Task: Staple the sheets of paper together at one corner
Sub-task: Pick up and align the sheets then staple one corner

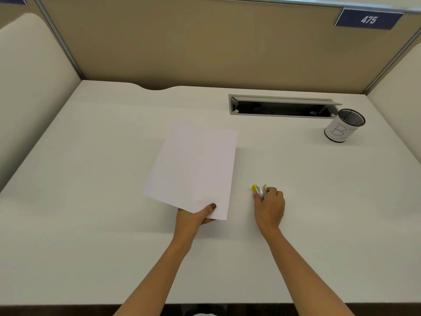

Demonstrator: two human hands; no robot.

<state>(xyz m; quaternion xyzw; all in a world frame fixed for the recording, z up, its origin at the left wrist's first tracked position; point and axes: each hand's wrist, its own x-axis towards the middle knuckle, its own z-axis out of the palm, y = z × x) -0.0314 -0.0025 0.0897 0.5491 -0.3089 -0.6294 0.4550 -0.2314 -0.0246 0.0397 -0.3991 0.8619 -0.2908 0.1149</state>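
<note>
White sheets of paper [193, 169] lie stacked near the middle of the white desk [91, 201], tilted slightly. My left hand [193, 216] pinches their near edge, thumb on top and fingers underneath. To the right, my right hand [270, 205] is closed around a small yellow and silver stapler [259, 190]. Its jaws point away from me and it sits apart from the paper. I cannot tell whether the stapler rests on the desk or is lifted.
A mesh pen cup [344, 125] wrapped in white paper stands at the back right. An open cable slot [280, 108] is set into the desk behind the paper. Beige partition walls [182, 46] enclose the desk on three sides.
</note>
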